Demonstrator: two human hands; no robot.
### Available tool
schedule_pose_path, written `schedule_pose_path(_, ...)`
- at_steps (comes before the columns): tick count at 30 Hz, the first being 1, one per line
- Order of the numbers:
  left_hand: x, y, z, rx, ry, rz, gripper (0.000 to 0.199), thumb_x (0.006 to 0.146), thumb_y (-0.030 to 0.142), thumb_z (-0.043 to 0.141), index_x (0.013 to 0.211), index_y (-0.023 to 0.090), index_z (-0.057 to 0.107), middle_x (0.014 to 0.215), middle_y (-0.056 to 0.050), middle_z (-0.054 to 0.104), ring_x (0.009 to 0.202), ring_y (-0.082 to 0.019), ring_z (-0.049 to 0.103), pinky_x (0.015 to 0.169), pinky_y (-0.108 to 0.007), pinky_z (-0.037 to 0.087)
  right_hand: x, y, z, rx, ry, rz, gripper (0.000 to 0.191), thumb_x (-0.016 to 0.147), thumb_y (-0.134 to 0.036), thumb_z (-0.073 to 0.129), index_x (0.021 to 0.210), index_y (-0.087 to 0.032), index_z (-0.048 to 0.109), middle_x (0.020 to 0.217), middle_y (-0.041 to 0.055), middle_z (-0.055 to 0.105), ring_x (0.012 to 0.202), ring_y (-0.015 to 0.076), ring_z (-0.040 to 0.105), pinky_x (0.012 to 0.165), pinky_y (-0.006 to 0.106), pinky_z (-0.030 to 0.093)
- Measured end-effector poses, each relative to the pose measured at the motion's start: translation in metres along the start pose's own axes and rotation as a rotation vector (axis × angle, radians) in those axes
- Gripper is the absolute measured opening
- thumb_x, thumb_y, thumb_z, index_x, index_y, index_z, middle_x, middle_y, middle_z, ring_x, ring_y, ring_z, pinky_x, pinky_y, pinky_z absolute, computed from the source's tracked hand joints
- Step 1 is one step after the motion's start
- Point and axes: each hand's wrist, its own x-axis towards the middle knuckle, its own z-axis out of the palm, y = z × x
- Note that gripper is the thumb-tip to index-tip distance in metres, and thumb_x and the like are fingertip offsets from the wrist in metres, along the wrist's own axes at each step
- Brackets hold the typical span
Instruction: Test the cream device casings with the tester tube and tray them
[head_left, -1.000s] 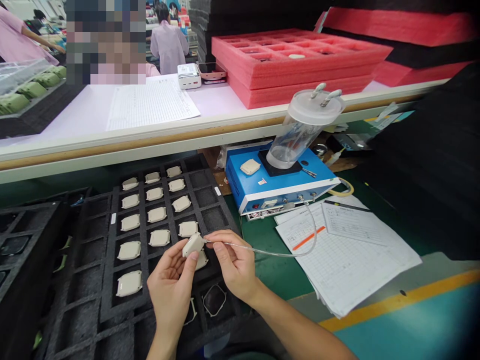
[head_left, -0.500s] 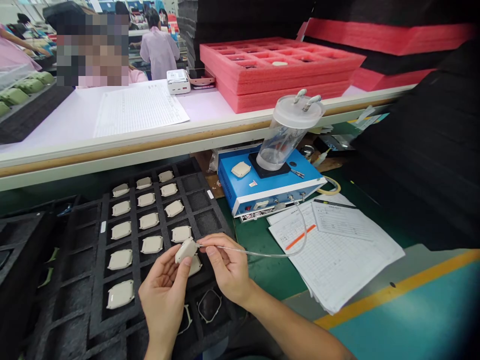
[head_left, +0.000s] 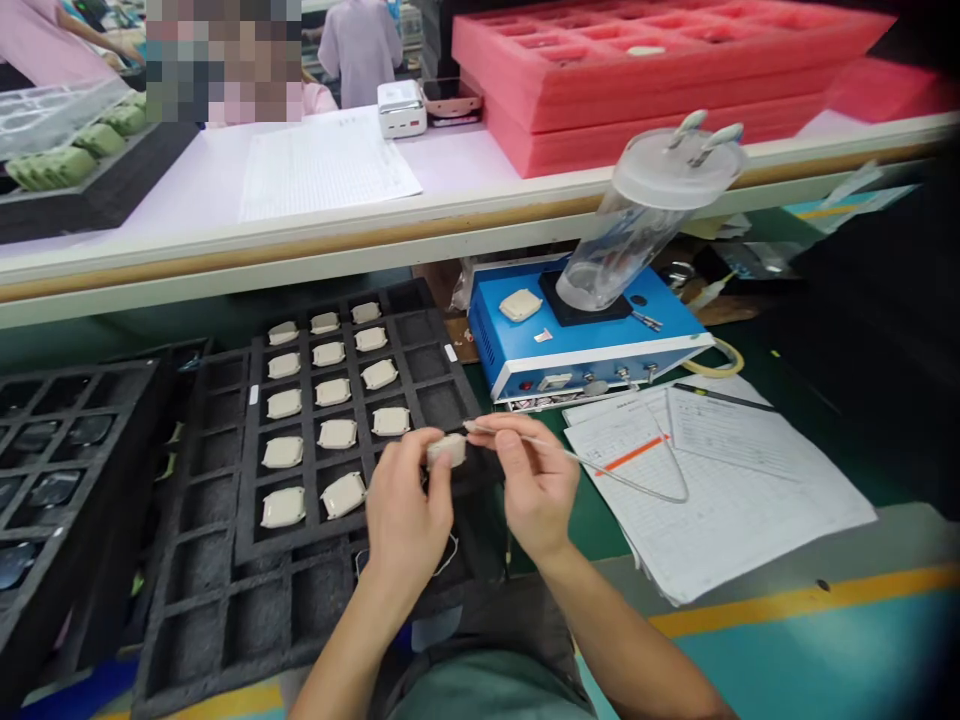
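Observation:
My left hand (head_left: 409,505) is closed on a beige watch case (head_left: 448,452), held edge-on between thumb and fingers above the black foam tray (head_left: 244,548). My right hand (head_left: 538,487) pinches a thin clear tube (head_left: 626,484) near its tip, which points at the upper right of the watch case, very close to it; whether they touch I cannot tell. From my right hand the tube loops right over the papers toward the blue machine (head_left: 600,362). Several more beige cases lie in the tray's pockets, to the left of my hands.
On the blue machine stand a clear cylinder (head_left: 622,245) and another beige case (head_left: 520,305). Papers (head_left: 720,490) with a pen lie to its right. Above runs a white shelf (head_left: 450,215) bearing red foam trays (head_left: 525,110). More black trays (head_left: 52,480) are at left; people work beyond.
The view has shifted, so the tray and machine sit differently in the picture. The tube's tip, at the case's edge before, is now at its upper right. The held case has turned.

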Motion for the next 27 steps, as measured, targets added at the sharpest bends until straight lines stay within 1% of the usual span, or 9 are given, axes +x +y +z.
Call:
schedule_pose_path(2, 0.001, 0.008, 0.009, 0.164, -0.071, 0.081, 0.015, 0.099, 0.019, 0.057, 0.106, 0.020, 0.070, 0.097, -0.008, 0.075, 0.091, -0.028, 0.067, 0.080, -0.044, 0.056, 0.000, -0.001, -0.006, -0.015, 0.014, 0.023, 0.017, 0.101, -0.030, 0.065, 0.098, -0.022, 0.079, 0.098, 0.0058, 0.077, 0.084, 0.0177, 0.077, 0.078, 0.031, 0.068)
schedule_pose_path(5, -0.005, 0.009, 0.011, 0.363, 0.011, 0.192, 0.018, 0.098, 0.021, 0.061, 0.112, 0.017, 0.071, 0.118, -0.016, 0.073, 0.105, -0.034, 0.063, 0.086, -0.050, 0.055, -0.005, 0.000, -0.011, -0.044, 0.014, 0.048, 0.016, 0.100, -0.032, 0.067, 0.099, -0.021, 0.079, 0.097, 0.0059, 0.078, 0.084, 0.0184, 0.078, 0.078, 0.032, 0.068)
schedule_pose_path(7, -0.018, 0.001, 0.001, 0.412, 0.108, 0.257, 0.023, 0.097, 0.020, 0.064, 0.118, 0.014, 0.069, 0.131, -0.019, 0.068, 0.114, -0.036, 0.061, 0.094, -0.051, 0.054, -0.010, 0.001, -0.013, -0.057, 0.020, 0.057, 0.016, 0.099, -0.032, 0.067, 0.099, -0.021, 0.079, 0.097, 0.0059, 0.078, 0.084, 0.0188, 0.078, 0.078, 0.033, 0.068)
schedule_pose_path(9, -0.041, -0.010, -0.018, 0.428, 0.145, 0.289, 0.021, 0.097, 0.016, 0.064, 0.117, 0.013, 0.068, 0.122, -0.017, 0.072, 0.110, -0.032, 0.063, 0.094, -0.046, 0.053, -0.014, 0.001, -0.014, -0.066, 0.004, 0.079, 0.017, 0.099, -0.033, 0.067, 0.098, -0.021, 0.079, 0.096, 0.0057, 0.078, 0.086, 0.0190, 0.078, 0.079, 0.032, 0.068)
schedule_pose_path(12, -0.084, -0.024, -0.047, 0.481, 0.051, 0.306, 0.012, 0.098, 0.013, 0.063, 0.109, 0.015, 0.067, 0.101, -0.008, 0.076, 0.091, -0.024, 0.067, 0.082, -0.037, 0.053, -0.017, 0.000, -0.014, -0.114, -0.072, 0.124, 0.016, 0.098, -0.033, 0.069, 0.097, -0.021, 0.079, 0.094, 0.0051, 0.078, 0.085, 0.0182, 0.078, 0.081, 0.031, 0.067)
schedule_pose_path(15, -0.113, -0.030, -0.063, 0.582, -0.097, 0.320, 0.019, 0.100, 0.014, 0.058, 0.117, 0.012, 0.066, 0.106, -0.009, 0.078, 0.094, -0.025, 0.070, 0.080, -0.037, 0.055, -0.016, -0.003, -0.012, -0.201, -0.168, 0.110, 0.014, 0.099, -0.030, 0.067, 0.099, -0.022, 0.079, 0.097, 0.0053, 0.079, 0.086, 0.0188, 0.078, 0.081, 0.033, 0.067)
schedule_pose_path(22, -0.110, -0.043, -0.070, 0.643, -0.284, 0.397, 0.036, 0.094, 0.001, 0.050, 0.127, 0.003, 0.065, 0.115, -0.017, 0.076, 0.100, -0.031, 0.072, 0.087, -0.043, 0.061, -0.003, -0.005, -0.015, -0.546, -0.501, -0.234, 0.027, 0.103, -0.019, 0.057, 0.120, -0.027, 0.076, 0.113, 0.0054, 0.081, 0.103, 0.0219, 0.076, 0.092, 0.039, 0.063)
schedule_pose_path(25, -0.114, -0.048, -0.074, 0.473, -0.138, 0.387, 0.039, 0.095, 0.000, 0.048, 0.130, 0.006, 0.065, 0.120, -0.017, 0.076, 0.106, -0.028, 0.073, 0.094, -0.039, 0.060, 0.001, -0.002, -0.022, -0.578, -0.614, -0.292, 0.020, 0.100, -0.018, 0.063, 0.109, -0.026, 0.078, 0.106, 0.0057, 0.081, 0.097, 0.0226, 0.076, 0.086, 0.039, 0.063)
schedule_pose_path(27, -0.114, -0.046, -0.075, 0.260, 0.021, 0.208, 0.034, 0.099, 0.008, 0.053, 0.130, 0.011, 0.066, 0.118, -0.013, 0.078, 0.103, -0.022, 0.075, 0.093, -0.032, 0.059, 0.004, 0.001, -0.026, -0.599, -0.667, -0.315, 0.012, 0.096, -0.018, 0.069, 0.101, -0.025, 0.078, 0.106, 0.0067, 0.080, 0.098, 0.0238, 0.075, 0.085, 0.040, 0.062)
